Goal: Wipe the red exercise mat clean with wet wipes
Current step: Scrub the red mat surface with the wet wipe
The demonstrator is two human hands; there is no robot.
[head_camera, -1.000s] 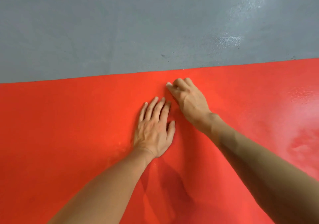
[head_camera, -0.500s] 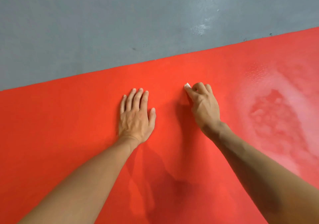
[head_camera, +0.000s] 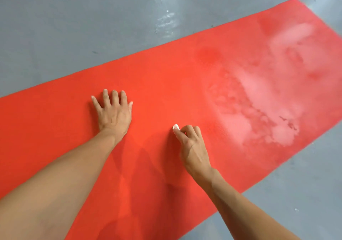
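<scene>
The red exercise mat (head_camera: 162, 77) lies flat on a grey floor and runs diagonally from lower left to upper right. My left hand (head_camera: 113, 113) rests palm down on the mat with fingers spread and straight. To its right, my right hand (head_camera: 191, 143) has curled fingers that grip a small white wet wipe (head_camera: 176, 127) against the mat; only a corner of the wipe shows past the fingertips. A pale, wet-looking sheen (head_camera: 262, 99) covers the mat's right part.
Grey painted floor (head_camera: 74, 27) surrounds the mat at the top and at the lower right. A shiny scuffed patch (head_camera: 166, 20) marks the floor beyond the mat's far edge.
The view has swung so the mat's right end and near edge now show. My right hand with the wipe has slid nearer to me and away from the left hand.
</scene>
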